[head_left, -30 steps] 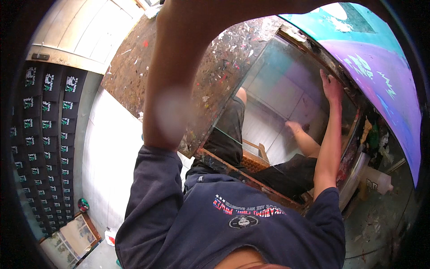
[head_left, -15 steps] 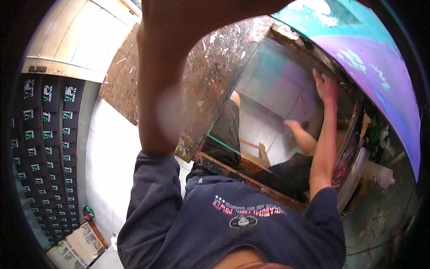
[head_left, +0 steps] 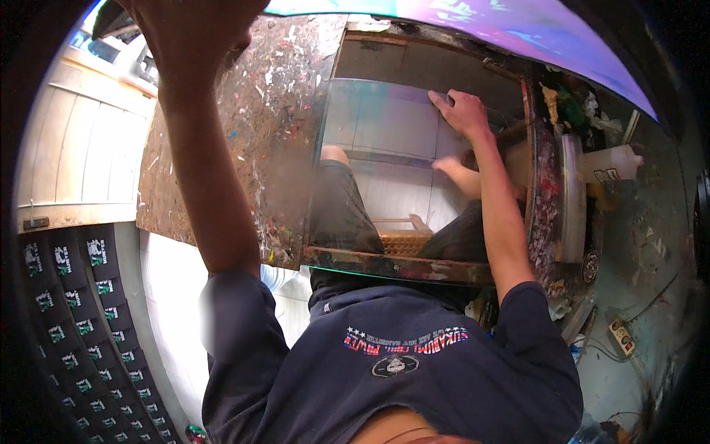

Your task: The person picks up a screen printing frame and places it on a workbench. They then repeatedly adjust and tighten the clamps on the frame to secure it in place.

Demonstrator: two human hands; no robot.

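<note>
A clear glass pane (head_left: 384, 111) lies over the opening of a paint-stained wooden frame table; its green-tinted front edge runs along the front bar. My right hand (head_left: 464, 112) touches the pane near its far right corner, with the index finger and thumb stretched apart. My left arm reaches up over the speckled brown board (head_left: 285, 111) left of the pane. At the upper edge my left hand (head_left: 203, 37) is in shadow and partly cut off, its fingers curled. A dark pointed thing (head_left: 117, 21) shows beside it; whether the hand holds it is unclear.
Right of the frame stand a clear roll (head_left: 571, 200), a whitish plastic bottle (head_left: 612, 160) and crumpled scraps. A power strip (head_left: 621, 337) lies on the floor. Far off is a purple-blue painted panel (head_left: 503, 26). At left are a wooden door (head_left: 81, 148) and rows of black printed pieces (head_left: 89, 318).
The view has turned, and my left hand has come into sight at the top. The pane sits nearer to me, its front edge now at the front bar. My right hand stays at the pane.
</note>
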